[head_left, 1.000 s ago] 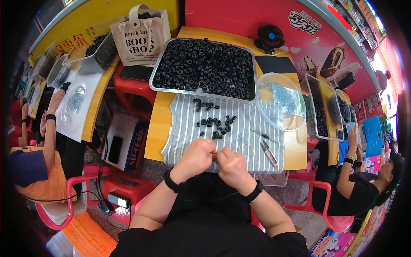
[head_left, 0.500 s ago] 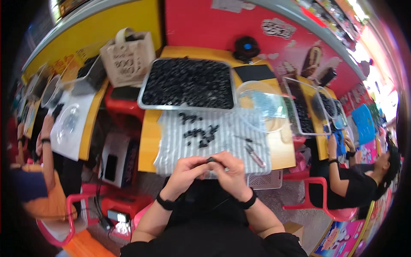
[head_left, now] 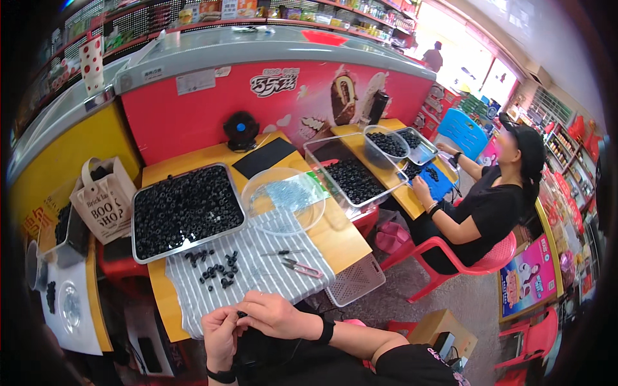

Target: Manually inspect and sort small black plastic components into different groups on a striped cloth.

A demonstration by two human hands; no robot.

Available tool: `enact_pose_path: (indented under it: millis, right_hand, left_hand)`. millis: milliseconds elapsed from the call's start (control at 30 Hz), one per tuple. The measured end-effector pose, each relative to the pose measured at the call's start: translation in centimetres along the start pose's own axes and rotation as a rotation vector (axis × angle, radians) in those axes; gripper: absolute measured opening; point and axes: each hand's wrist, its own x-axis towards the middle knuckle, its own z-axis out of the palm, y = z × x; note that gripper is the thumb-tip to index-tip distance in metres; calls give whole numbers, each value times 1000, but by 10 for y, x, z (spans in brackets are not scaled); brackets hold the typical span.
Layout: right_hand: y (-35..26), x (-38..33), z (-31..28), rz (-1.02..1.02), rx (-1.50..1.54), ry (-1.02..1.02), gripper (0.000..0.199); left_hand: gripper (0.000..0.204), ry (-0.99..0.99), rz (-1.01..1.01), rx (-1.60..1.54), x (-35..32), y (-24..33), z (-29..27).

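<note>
Close to the table's front edge, my left hand (head_left: 221, 336) pinches a small black ring-like piece (head_left: 242, 314). My right hand (head_left: 275, 315) closes on the same piece from the other side, and the fingers hide most of it. Beyond my hands a grey-and-white striped cloth (head_left: 222, 297) covers the front of the table. A loose group of black pieces (head_left: 225, 273) lies on it. Right of them are small thread snips (head_left: 302, 268) with pinkish handles and a thin dark pointed tool (head_left: 282, 252).
Behind the cloth stands a large tray (head_left: 244, 219) heaped with black rings. Beside it are a round clear tub (head_left: 317, 222), a black sheet (head_left: 262, 158) and a small dark fan (head_left: 242, 130). A co-worker (head_left: 479, 199) sits at the right-hand table. A canvas bag (head_left: 103, 199) stands left.
My view has swung to the right and up, so the table now sits further left and more of the shop shows. Both hands still pinch the small black piece.
</note>
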Motion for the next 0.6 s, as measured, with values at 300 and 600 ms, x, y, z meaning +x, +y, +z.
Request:
enact_pose_path:
  millis: [300, 600]
  right_hand:
    - [4, -12, 7, 130, 212, -12, 22]
    - [8, -15, -9, 395, 476, 63, 17]
  left_hand:
    - [24, 36, 144, 314, -11, 4, 14]
    - [16, -47, 53, 177, -7, 9, 29]
